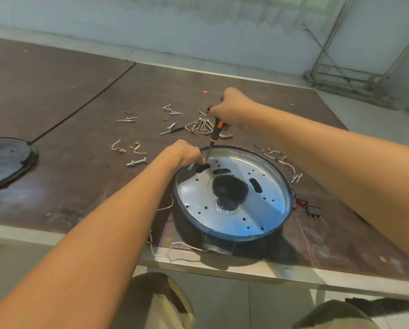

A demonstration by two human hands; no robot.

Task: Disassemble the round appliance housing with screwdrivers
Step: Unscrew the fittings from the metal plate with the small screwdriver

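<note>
**Screwdriver tip at far-left rim**

Round housing (265, 200) sits near the table's (80, 162) front edge. Right hand (232, 108): fingers clamped round the screwdriver (214, 134) handle, tip down at the far-left rim. Left hand (184, 153): fingers curled on that rim, just beside the tip.

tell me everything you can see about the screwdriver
The screwdriver is slim, with a black handle banded in orange and a thin metal shaft. It stands tilted, handle leaning to the right, tip down at the far left part of the silvery plate inside the round housing, beside an oblong slot. The right hand grips the handle's top. The left hand has its fingers curled by the tip; whether they touch it cannot be told.
</note>
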